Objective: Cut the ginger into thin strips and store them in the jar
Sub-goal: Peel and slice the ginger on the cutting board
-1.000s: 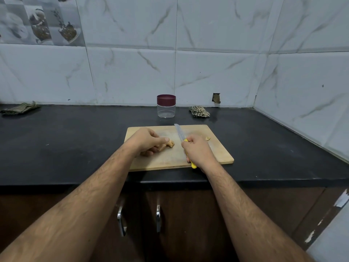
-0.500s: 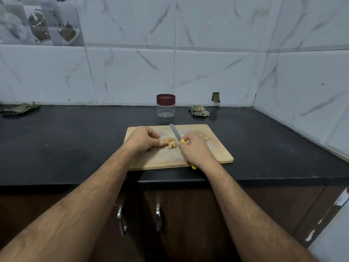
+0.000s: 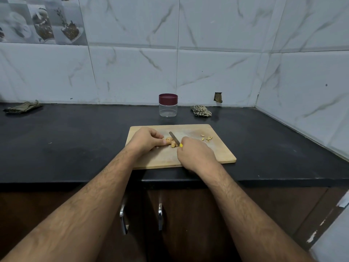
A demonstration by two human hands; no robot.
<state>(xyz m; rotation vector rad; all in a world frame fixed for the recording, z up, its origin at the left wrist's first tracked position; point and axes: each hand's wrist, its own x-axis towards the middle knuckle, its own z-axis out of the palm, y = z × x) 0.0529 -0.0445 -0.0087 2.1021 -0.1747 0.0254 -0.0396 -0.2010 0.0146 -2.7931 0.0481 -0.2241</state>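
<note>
board (image 3: 217, 154): ginger (image 3: 171, 142) at centre, pinched in curled fingers of left hand (image 3: 146, 141). right hand (image 3: 195, 156) curled round knife (image 3: 174, 138), blade on ginger. jar (image 3: 168, 105) behind, lidded.

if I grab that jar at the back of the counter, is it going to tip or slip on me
The jar is short and wide and looks empty, so it is probably light and unlikely to tip. Its clear wall looks smooth, maybe slippery. The lid is on, so grip the body rather than the lid.
</note>
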